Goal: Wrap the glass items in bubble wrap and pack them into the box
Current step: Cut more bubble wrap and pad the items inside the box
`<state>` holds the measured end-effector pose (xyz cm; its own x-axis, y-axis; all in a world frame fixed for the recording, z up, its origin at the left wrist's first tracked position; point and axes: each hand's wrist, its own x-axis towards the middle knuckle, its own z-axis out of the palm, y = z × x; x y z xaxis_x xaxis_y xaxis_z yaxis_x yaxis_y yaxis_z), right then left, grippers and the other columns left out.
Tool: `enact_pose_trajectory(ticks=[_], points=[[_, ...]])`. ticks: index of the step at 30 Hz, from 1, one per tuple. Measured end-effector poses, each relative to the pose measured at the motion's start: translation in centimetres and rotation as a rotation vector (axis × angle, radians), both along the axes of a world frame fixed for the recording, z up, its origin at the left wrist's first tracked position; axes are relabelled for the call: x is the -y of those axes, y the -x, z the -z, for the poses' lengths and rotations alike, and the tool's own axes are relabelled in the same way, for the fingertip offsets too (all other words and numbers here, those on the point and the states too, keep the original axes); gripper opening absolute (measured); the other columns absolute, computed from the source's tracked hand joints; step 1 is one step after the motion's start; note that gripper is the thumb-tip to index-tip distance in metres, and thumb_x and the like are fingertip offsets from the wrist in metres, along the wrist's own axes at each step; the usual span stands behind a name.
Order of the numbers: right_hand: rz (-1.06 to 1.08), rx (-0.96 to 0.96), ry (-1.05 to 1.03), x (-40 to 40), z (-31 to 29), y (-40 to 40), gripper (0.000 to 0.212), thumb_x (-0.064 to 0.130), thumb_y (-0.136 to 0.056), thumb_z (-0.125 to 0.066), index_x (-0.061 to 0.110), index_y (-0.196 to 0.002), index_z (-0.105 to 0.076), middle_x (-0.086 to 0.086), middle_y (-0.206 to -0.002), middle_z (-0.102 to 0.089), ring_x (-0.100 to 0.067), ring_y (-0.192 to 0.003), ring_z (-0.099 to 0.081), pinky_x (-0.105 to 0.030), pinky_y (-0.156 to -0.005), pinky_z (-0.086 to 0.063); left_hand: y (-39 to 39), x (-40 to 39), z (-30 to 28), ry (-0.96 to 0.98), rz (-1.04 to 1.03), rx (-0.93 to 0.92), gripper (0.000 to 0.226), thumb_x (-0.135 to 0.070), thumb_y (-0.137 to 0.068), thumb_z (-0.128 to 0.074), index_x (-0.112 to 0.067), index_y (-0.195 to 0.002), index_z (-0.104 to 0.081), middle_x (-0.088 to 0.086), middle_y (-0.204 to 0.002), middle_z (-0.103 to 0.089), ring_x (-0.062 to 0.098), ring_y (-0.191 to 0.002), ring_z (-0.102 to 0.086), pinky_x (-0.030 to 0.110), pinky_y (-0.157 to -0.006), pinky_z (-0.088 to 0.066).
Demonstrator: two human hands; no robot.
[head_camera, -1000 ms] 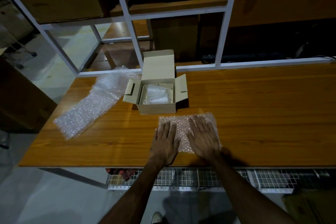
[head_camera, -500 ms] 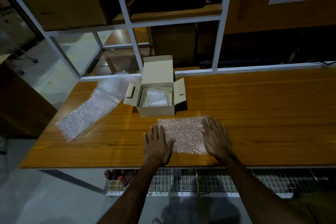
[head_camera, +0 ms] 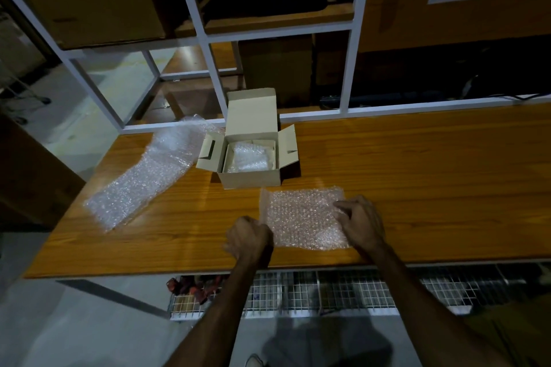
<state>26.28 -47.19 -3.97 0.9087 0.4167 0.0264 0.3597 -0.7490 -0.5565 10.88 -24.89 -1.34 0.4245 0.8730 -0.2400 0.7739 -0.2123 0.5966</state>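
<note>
The table [head_camera: 417, 188] carries everything, and the box [head_camera: 250, 155] serves as the marker: it stands open near the far edge, with a wrapped bundle [head_camera: 249, 156] already inside. Left of the box a long strip [head_camera: 143, 185] of bubble wrap trails off toward the table's corner. Just in front of the box lies the sheet [head_camera: 304, 217], flat except at its left edge, which is lifted. No bare glass item shows on the table.

The left hand [head_camera: 249, 237] is clenched at that raised left edge and appears to pinch it; the right hand [head_camera: 359, 222] has curled fingers on the sheet's right edge, though whether it grips or only presses cannot be told.

The step looks like picking up or folding the sheet. To do it well, the person should lift both edges evenly so the film does not crease, keep it clear of the box flaps, and bring it to the next glass item without dragging it.

Half a second earlier both hands lay flat with straight fingers beside the sheet, and the sheet lay fully flat; now the fingers have curled and the left edge has risen
</note>
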Motion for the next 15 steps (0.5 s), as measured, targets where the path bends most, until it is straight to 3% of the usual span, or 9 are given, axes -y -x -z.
enact_pose_trajectory(ticks=[2,4,6,8,12,15], points=[[0.002,-0.017,-0.027,0.2,-0.1,0.0,0.031,0.036,-0.097,-0.072,0.033,-0.127,-0.072,0.003,-0.117,-0.060,-0.014,-0.105,-0.051,-0.032,-0.086,-0.042,-0.3,0.0,-0.6,0.035,-0.021,0.136,0.017,-0.018,-0.076,-0.073,-0.027,-0.080,-0.059,-0.003,-0.079,-0.066,0.022,-0.082,-0.064,0.052,-0.092,-0.052],[-0.005,-0.039,-0.066,0.3,0.1,0.0,0.028,0.027,-0.098,-0.072,0.030,-0.126,-0.073,0.001,-0.118,-0.063,-0.014,-0.105,-0.056,-0.029,-0.082,-0.041,-0.4,0.9,-2.0,0.024,-0.006,0.292,0.015,-0.014,-0.082,-0.068,-0.026,-0.081,-0.058,-0.002,-0.078,-0.064,0.022,-0.078,-0.063,0.044,-0.080,-0.053],[-0.029,-0.046,-0.098,0.5,0.2,-0.2,0.028,0.018,-0.097,-0.072,0.024,-0.125,-0.075,-0.001,-0.121,-0.069,-0.018,-0.108,-0.063,-0.030,-0.086,-0.049,-0.7,2.9,-3.8,-0.020,0.053,0.445,0.017,-0.010,-0.089,-0.065,-0.023,-0.082,-0.058,-0.002,-0.075,-0.062,0.020,-0.070,-0.059,0.033,-0.060,-0.045],[-0.032,-0.061,-0.112,0.6,0.0,-0.4,0.027,0.016,-0.095,-0.073,0.020,-0.122,-0.077,0.000,-0.122,-0.075,-0.018,-0.110,-0.069,-0.035,-0.092,-0.057,-1.4,5.2,-4.4,-0.062,0.149,0.541,0.017,-0.017,-0.094,-0.063,-0.028,-0.083,-0.058,-0.006,-0.074,-0.063,0.016,-0.064,-0.059,0.031,-0.053,-0.044],[-0.004,-0.133,-0.197,0.9,-0.4,-0.4,0.021,0.017,-0.092,-0.076,0.017,-0.113,-0.081,0.001,-0.111,-0.079,-0.015,-0.102,-0.073,-0.036,-0.089,-0.060,-3.0,8.2,-2.3,-0.135,0.433,0.530,0.025,-0.045,-0.104,-0.051,-0.032,-0.085,-0.061,-0.011,-0.078,-0.064,0.009,-0.073,-0.062,0.036,-0.065,-0.056],[0.009,-0.163,-0.285,1.3,-0.9,0.0,0.016,0.016,-0.097,-0.073,0.015,-0.110,-0.081,0.007,-0.105,-0.078,-0.011,-0.096,-0.071,-0.034,-0.087,-0.059,-3.6,9.3,-0.8,-0.261,0.697,0.469,0.031,-0.042,-0.100,-0.049,-0.021,-0.089,-0.069,-0.003,-0.088,-0.069,0.013,-0.083,-0.060,0.040,-0.077,-0.054]])
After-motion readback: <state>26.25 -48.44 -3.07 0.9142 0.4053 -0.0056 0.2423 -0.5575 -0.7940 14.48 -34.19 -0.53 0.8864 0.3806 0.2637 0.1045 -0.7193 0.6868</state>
